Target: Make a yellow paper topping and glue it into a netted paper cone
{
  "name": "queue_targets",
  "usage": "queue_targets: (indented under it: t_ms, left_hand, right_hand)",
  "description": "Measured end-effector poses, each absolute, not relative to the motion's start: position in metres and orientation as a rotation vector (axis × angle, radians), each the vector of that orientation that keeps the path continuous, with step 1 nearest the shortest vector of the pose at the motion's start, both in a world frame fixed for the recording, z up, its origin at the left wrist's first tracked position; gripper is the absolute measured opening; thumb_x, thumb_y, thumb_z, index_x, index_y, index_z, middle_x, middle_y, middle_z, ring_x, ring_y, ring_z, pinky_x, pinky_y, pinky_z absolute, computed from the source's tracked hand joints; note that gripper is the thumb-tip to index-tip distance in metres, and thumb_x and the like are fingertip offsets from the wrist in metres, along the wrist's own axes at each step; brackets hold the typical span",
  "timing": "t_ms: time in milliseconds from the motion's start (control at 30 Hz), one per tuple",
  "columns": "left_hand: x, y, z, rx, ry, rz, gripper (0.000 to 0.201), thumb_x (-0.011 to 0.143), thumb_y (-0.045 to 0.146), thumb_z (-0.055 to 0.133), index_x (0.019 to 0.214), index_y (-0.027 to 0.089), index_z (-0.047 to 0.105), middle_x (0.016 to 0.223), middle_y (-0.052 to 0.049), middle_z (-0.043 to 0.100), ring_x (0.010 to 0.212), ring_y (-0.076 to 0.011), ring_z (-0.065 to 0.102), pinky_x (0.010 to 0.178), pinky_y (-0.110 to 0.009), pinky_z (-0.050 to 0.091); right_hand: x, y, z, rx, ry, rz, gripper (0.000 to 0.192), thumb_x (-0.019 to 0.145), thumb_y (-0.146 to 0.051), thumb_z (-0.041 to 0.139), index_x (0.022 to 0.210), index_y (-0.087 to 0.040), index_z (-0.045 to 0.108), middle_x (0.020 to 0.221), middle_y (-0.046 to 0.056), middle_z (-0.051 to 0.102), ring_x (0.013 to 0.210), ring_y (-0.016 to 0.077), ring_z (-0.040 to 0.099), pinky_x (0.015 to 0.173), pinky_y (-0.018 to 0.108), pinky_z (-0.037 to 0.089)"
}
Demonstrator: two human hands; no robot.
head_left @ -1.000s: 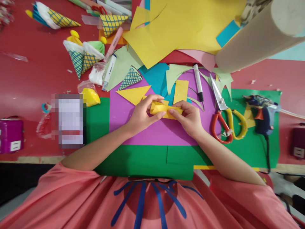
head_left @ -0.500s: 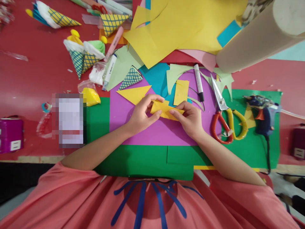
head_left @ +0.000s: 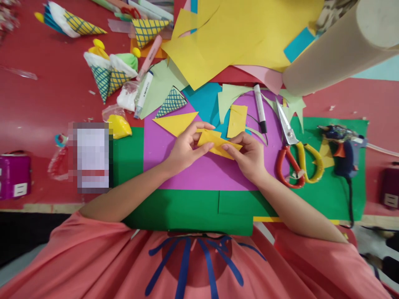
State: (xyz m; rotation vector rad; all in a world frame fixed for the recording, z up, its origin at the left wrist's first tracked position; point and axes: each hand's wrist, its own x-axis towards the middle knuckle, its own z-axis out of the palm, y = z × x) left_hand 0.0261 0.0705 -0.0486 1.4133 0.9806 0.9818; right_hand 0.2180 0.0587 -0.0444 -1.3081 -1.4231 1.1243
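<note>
Both hands pinch one small folded yellow paper piece (head_left: 215, 142) just above a purple sheet (head_left: 193, 170). My left hand (head_left: 184, 150) grips its left end with thumb and fingers. My right hand (head_left: 248, 155) holds its right end. A yellow paper triangle (head_left: 174, 121) lies just beyond my left hand. Past my right hand a small yellow rectangle (head_left: 236, 120) rests on the blue sheet (head_left: 202, 101). The purple sheet lies on green paper (head_left: 187, 211).
Red-and-yellow scissors (head_left: 294, 149) and a marker (head_left: 259, 108) lie to the right, with a blue glue gun (head_left: 341, 147) farther right. Paper cones (head_left: 107, 74) and pens sit far left. Large yellow sheets (head_left: 237, 37) and a cardboard tube (head_left: 336, 45) fill the back.
The folded yellow piece has been turned slightly between my fingers, its right end dipping. Both hands stay in nearly the same place.
</note>
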Motion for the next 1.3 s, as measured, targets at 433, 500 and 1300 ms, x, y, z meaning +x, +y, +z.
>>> queue_targets:
  t_ms: [433, 500, 1300]
  left_hand:
    - [0.0256, 0.0691, -0.043, 1.524, 1.061, 0.986, 0.022, 0.094, 0.039, 0.058, 0.109, 0.022, 0.056, 0.071, 0.004, 0.06, 0.045, -0.0023, 0.047, 0.04, -0.015, 0.034]
    - [0.0254, 0.0697, -0.0415, 1.531, 1.054, 1.005, 0.019, 0.095, 0.038, 0.056, 0.106, 0.022, 0.057, 0.072, 0.004, 0.06, 0.041, -0.0008, 0.04, 0.038, -0.016, 0.028]
    - [0.0252, 0.0684, -0.0424, 1.634, 1.081, 0.966, 0.024, 0.095, 0.04, 0.055, 0.107, 0.021, 0.064, 0.102, -0.004, 0.073, 0.064, -0.0062, 0.063, 0.05, -0.016, 0.044]
  right_hand:
    - [0.2175, 0.0629, -0.0416, -1.354, -1.362, 1.202, 0.03, 0.075, -0.04, 0.077, 0.064, -0.02, 0.057, 0.058, -0.004, 0.055, 0.049, 0.0077, 0.04, 0.046, 0.024, 0.03]
    - [0.2178, 0.063, -0.041, -1.36, -1.36, 1.21, 0.03, 0.075, -0.04, 0.077, 0.064, -0.02, 0.057, 0.058, -0.004, 0.055, 0.049, 0.0076, 0.04, 0.046, 0.023, 0.03]
    - [0.2191, 0.0663, -0.0415, -1.398, -1.284, 1.269, 0.038, 0.071, -0.053, 0.079, 0.066, -0.02, 0.06, 0.058, -0.004, 0.054, 0.052, 0.008, 0.044, 0.047, 0.023, 0.032]
